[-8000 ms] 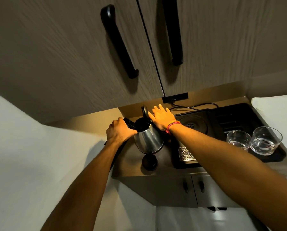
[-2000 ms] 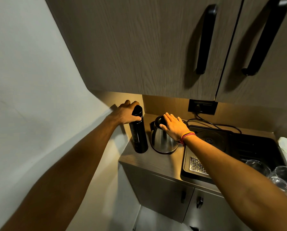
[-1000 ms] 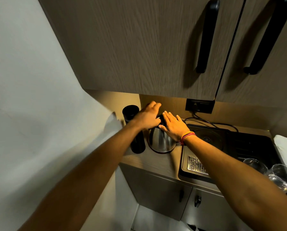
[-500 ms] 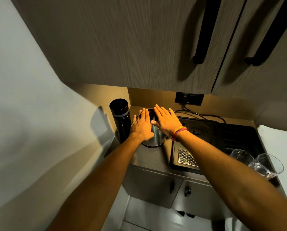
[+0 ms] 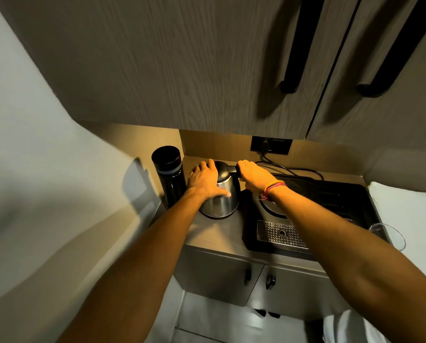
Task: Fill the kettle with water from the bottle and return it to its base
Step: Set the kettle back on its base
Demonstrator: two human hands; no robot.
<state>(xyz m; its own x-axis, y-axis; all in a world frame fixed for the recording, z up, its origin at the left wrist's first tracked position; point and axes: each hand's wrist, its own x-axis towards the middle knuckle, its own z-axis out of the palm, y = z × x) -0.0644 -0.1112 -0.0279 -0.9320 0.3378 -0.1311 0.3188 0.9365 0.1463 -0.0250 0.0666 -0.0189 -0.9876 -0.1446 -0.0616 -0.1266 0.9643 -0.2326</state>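
Note:
The steel kettle point(image 5: 223, 198) stands on the wooden counter point(image 5: 217, 235), lid closed, left of the black tray. My right hand point(image 5: 252, 175) is shut on the kettle's black handle, which points right. My left hand point(image 5: 204, 179) lies flat against the kettle's left side and top, fingers spread. The tall black bottle point(image 5: 168, 174), capped, stands upright just left of the kettle in the counter's corner. The round kettle base point(image 5: 272, 210) sits on the tray, partly hidden by my right forearm.
A black tray point(image 5: 330, 201) with a metal drip grille point(image 5: 280, 233) fills the counter's right part. A glass point(image 5: 387, 235) stands at its right edge. A power cord runs to a wall socket point(image 5: 271, 144). Cabinet doors with black handles hang close overhead.
My left hand left the bottle and came onto the kettle. My right hand slid off the lid and closed on the handle. The kettle has turned so its handle points right.

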